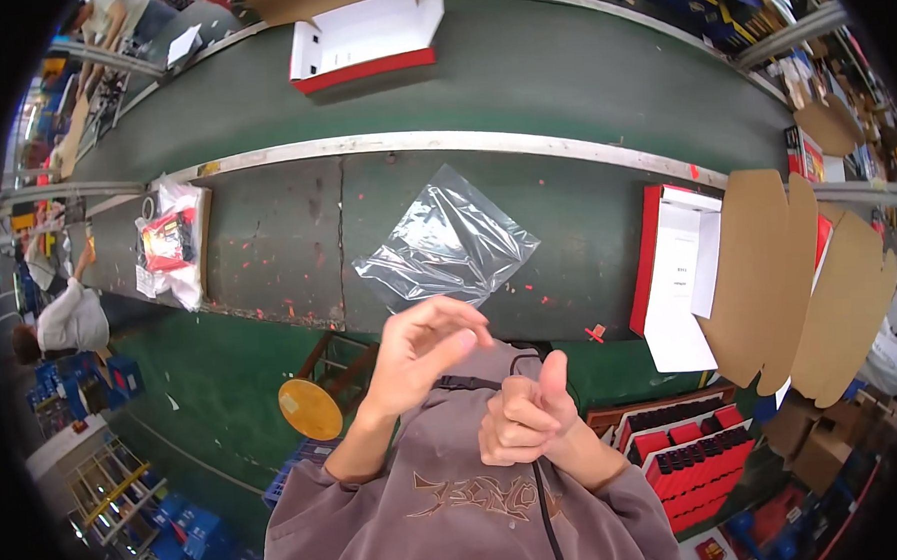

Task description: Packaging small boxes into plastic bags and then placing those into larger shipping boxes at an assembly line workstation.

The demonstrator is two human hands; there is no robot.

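Note:
My left hand (424,353) is raised in front of my body, just short of the workbench's near edge. Its fingers curve loosely to the right, with the thumb apart from them, and it holds nothing. Lower and to the right, my right hand (523,422) is curled into a fist with the thumb sticking up; nothing shows inside it. A dark cord (549,521) hangs down my sweatshirt and passes behind that fist. Beyond the left hand, a clear plastic bag (452,235) lies flat and creased on the workbench (276,227). Neither hand visibly touches it.
Bagged red parts (172,242) lie at the bench's left. To the right stands an open red-and-white box (668,270) beside brown cardboard flaps (759,276). Another open box (369,53) sits on the far belt. A round stool (311,408) and a red-filled crate (687,460) flank me.

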